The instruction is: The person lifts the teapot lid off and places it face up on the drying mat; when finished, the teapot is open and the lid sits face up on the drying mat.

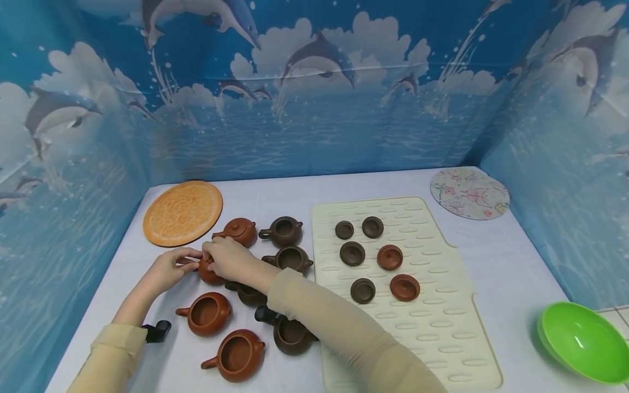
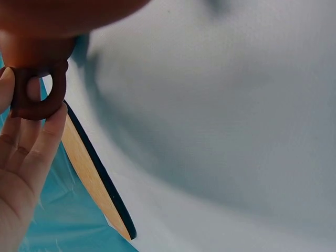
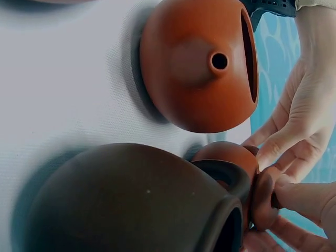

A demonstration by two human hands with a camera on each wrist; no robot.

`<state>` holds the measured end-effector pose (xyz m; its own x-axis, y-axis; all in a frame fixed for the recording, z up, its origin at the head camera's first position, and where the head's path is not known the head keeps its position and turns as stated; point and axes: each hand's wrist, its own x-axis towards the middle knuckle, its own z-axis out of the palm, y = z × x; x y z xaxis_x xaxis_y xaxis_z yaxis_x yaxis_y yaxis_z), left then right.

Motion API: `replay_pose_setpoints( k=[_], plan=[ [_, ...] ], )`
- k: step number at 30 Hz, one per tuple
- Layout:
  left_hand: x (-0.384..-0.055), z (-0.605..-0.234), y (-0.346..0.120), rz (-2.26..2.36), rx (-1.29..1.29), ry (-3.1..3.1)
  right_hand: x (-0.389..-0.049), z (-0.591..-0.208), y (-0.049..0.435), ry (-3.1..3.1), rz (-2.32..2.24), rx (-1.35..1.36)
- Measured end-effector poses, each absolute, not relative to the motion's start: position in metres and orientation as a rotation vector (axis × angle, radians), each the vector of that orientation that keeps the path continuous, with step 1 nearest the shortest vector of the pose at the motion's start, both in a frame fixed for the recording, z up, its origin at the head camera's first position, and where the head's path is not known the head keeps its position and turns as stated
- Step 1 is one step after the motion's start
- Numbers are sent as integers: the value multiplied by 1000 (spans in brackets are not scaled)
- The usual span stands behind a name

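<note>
My left hand [image 1: 166, 268] pinches the looped handle [image 2: 59, 97] of a small reddish-brown clay teapot [image 1: 210, 274]. My right hand [image 1: 232, 261] holds a reddish-brown lid [image 3: 264, 199] by its knob, at the mouth of that teapot; whether it is fully seated I cannot tell. Behind stands a reddish-brown teapot with its lid on [image 1: 239, 231]. Two lidless reddish-brown teapots, one middle [image 1: 205, 314] and one front [image 1: 236, 356], stand nearer. To the right, several lidless dark brown teapots [image 1: 286, 232] form a column, partly hidden by my right arm.
A cream mat [image 1: 432, 327] at right bears several dark lids [image 1: 352, 253] and two reddish lids [image 1: 405, 287]. An orange round mat [image 1: 184, 213] lies back left, a floral round mat [image 1: 470, 194] back right. A green bowl [image 1: 582, 341] stands front right.
</note>
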<state>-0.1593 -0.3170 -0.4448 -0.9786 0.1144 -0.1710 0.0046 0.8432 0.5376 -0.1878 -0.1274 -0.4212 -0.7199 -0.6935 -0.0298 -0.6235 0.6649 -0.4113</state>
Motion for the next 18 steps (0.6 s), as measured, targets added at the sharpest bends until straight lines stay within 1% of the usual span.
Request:
replay_pose_setpoints(
  k=[4, 7, 13, 18],
  plan=[
    [-159, -445, -317, 815, 85, 2840, -186, -420, -125, 2711, -642, -1131],
    [-158, -445, -316, 809, 80, 2847, -185, -418, -121, 2701, -746, -1104],
    [-158, -445, -315, 807, 61, 2846, -186, -408, -101, 2564, -1067, -871],
    [-158, -446, -314, 844, 56, 2831, -190, -402, -66, 2309, -1369, -642]
  ],
)
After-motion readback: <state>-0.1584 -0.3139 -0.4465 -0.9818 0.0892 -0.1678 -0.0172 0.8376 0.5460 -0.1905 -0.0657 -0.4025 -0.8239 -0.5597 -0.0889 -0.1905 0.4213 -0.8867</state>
